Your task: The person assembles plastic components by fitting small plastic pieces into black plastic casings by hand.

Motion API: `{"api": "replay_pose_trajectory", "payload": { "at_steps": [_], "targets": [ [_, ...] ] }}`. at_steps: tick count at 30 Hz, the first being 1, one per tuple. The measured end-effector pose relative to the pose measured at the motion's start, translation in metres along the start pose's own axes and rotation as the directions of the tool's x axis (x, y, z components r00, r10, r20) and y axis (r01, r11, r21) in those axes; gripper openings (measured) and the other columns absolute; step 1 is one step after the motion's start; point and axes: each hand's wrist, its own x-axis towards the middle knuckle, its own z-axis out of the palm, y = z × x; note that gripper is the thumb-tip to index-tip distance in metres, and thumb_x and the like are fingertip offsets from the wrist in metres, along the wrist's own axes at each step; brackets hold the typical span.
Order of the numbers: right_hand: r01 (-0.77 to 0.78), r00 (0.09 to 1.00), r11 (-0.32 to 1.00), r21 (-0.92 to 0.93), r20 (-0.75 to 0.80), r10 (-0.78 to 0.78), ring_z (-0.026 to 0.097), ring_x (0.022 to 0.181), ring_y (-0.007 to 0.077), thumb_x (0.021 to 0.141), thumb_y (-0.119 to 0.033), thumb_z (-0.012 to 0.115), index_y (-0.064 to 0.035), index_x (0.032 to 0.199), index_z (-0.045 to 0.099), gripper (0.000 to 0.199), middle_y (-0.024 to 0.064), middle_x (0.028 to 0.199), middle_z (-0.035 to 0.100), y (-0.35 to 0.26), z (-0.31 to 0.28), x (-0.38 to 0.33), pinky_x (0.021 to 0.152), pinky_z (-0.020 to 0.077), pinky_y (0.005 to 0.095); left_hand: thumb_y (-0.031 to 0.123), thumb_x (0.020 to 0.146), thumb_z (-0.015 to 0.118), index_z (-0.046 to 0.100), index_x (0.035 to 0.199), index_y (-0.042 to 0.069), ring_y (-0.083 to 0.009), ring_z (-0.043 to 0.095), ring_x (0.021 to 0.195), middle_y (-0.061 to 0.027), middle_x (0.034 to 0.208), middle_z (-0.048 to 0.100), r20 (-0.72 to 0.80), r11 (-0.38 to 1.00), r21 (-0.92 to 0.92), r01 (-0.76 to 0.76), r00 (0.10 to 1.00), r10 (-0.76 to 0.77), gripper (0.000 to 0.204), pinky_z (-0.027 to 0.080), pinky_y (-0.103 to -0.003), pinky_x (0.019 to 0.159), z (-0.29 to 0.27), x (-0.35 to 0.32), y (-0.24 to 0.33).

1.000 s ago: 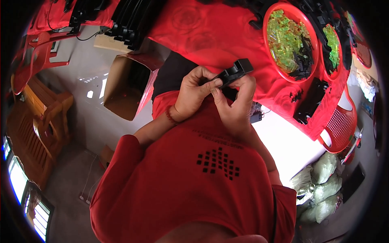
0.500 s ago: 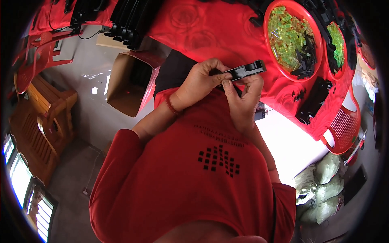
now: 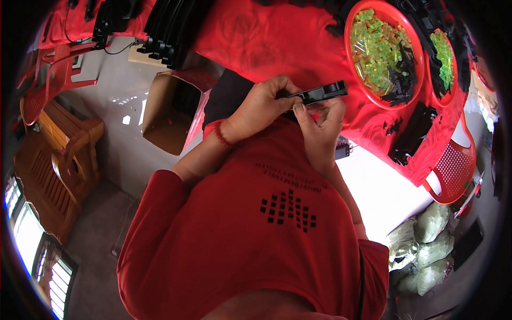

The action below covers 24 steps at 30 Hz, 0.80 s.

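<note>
Wearer's body, seen from above. Red short-sleeved fabric shirt point(image 3: 256, 234): plain weave look, loose folds across chest, sleeve hems ending above elbows. Chest print: block of small black squares point(image 3: 288, 209) arranged in stepped pattern, with curved line of small dark lettering above it, too small to read. Red beaded bracelet point(image 3: 220, 134) round left wrist. Left hand point(image 3: 261, 106) and right hand point(image 3: 320, 125) bare, no gloves, no rings visible. Forearms bare below sleeves.

free: bare red tablecloth point(image 3: 266, 42) ahead-left | blocked right: red tray point(image 3: 349, 48) | lower left: open cardboard box point(image 3: 168, 114)
</note>
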Motion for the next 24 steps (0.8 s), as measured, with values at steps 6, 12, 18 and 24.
{"api": "replay_pose_trajectory", "payload": {
  "at_steps": [6,12,18,24],
  "targets": [
    [-0.360,0.904,0.909,0.211,0.320,0.283,0.060,0.081,0.0085,0.093,-0.013,0.065,-0.0009,0.112,0.051,0.026,0.0041,0.094,0.062,-0.025,-0.020,0.026,0.068,0.0471,0.0215,0.004,0.083,0.071,0.063,0.095,-0.001,-0.0120,0.063,0.076,-0.0093,0.081,0.067,-0.113,0.949,0.313,0.018,0.993,0.019,0.015,0.049,-0.027,0.066,-0.007,0.009,0.028],
    [0.113,0.962,0.899,-0.422,-0.181,-0.206,0.062,0.070,0.0174,0.091,-0.008,0.063,-0.0033,0.101,0.063,0.011,0.0089,0.084,0.063,-0.033,-0.074,0.112,0.064,0.0512,0.0289,0.001,0.082,0.070,0.065,0.096,0.002,-0.0238,0.065,0.077,-0.0123,0.084,0.066,-0.054,0.664,0.728,-0.173,0.950,0.306,0.015,0.051,-0.033,0.068,-0.007,0.027,0.043],
    [0.283,0.895,0.624,-0.728,-0.034,-0.446,0.062,0.082,0.0354,0.087,-0.013,0.066,-0.0061,0.096,0.064,0.011,0.0161,0.092,0.062,-0.009,-0.079,0.181,0.072,0.0525,0.0425,0.005,0.079,0.072,0.062,0.092,0.004,-0.0329,0.064,0.080,-0.0123,0.085,0.065,-0.005,0.530,0.823,-0.203,0.931,0.364,0.017,0.051,-0.040,0.067,0.000,0.036,0.033],
    [0.184,0.964,0.548,-0.816,0.041,-0.262,0.063,0.093,0.0379,0.089,-0.023,0.063,-0.0047,0.097,0.066,0.020,0.0187,0.097,0.065,-0.003,-0.081,0.201,0.080,0.0512,0.0469,0.007,0.076,0.074,0.062,0.092,0.006,-0.0301,0.062,0.080,-0.0087,0.083,0.064,0.045,0.395,0.889,-0.230,0.904,0.426,0.020,0.050,-0.041,0.069,0.001,0.035,0.040]
  ]
}}
